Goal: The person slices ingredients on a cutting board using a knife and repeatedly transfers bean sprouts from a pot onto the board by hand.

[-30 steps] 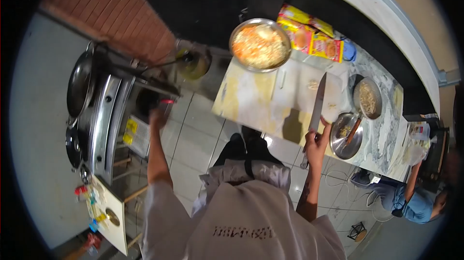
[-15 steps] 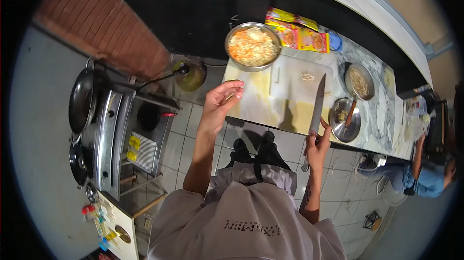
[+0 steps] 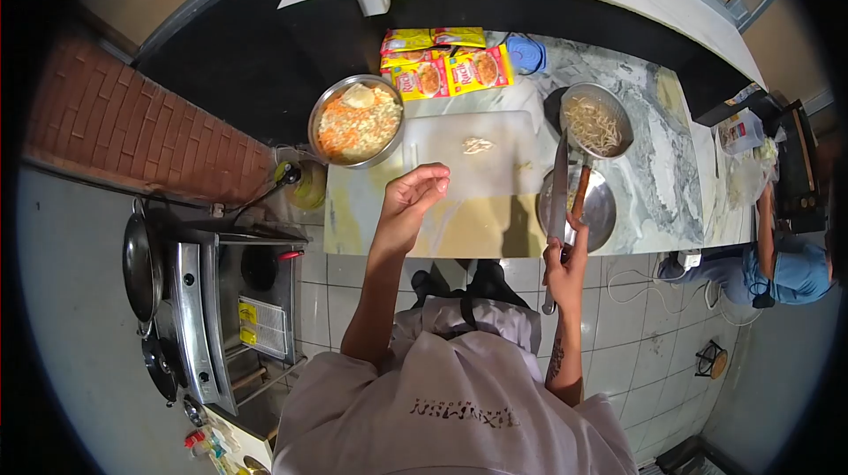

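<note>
My right hand point(image 3: 565, 265) is wrapped round the handle of a large knife point(image 3: 559, 183), whose blade points away from me over a steel plate point(image 3: 601, 210). A brown wooden handle point(image 3: 580, 192) lies across that plate, close to my fingers. My left hand point(image 3: 415, 201) is raised over the counter's near part, fingers bent and thumb near them; whether it holds something small is unclear. Beyond it is a white cutting board point(image 3: 508, 170) with a small pile of pale shreds point(image 3: 478, 146). A steel bowl of chopped carrot and pale vegetables point(image 3: 358, 124) stands to the left.
Yellow-red food packets point(image 3: 477, 70) and a blue object point(image 3: 527, 53) lie at the counter's back. A pan of pale strips point(image 3: 596, 121) stands right. Far right, a person in blue point(image 3: 795, 272) is beside the counter. A stove point(image 3: 190, 316) with woks is left.
The view has turned and come closer to the counter. My left hand has moved from the stove side to over the counter. The knife remains in my right hand, now over the plate.
</note>
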The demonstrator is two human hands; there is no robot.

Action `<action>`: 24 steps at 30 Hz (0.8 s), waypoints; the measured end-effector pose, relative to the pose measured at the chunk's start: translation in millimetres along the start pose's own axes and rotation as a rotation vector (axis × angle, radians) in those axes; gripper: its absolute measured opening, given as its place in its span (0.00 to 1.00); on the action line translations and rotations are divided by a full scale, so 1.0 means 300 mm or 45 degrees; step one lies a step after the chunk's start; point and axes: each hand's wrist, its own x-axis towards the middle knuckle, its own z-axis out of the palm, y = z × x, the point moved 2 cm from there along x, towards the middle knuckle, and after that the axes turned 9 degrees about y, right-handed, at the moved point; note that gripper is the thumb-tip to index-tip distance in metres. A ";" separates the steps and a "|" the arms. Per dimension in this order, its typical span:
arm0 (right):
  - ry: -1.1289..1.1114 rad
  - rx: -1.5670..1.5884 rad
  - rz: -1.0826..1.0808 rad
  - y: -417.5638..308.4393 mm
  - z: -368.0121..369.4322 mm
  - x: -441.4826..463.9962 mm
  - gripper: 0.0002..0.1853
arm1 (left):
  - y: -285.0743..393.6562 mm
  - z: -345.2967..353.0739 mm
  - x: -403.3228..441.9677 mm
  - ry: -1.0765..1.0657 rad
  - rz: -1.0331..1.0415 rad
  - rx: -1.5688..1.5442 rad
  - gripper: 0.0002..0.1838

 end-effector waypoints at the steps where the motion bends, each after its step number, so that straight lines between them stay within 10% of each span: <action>1: 0.010 0.000 -0.147 0.042 -0.009 0.047 0.25 | -0.016 0.026 0.009 0.042 -0.015 0.017 0.11; 6: -0.076 -0.154 -0.516 0.061 -0.036 0.228 0.24 | -0.120 -0.007 -0.004 0.215 0.020 0.100 0.14; 24: -0.393 -0.239 -0.179 -0.059 0.149 0.297 0.29 | -0.179 -0.476 0.004 0.948 0.282 1.031 0.45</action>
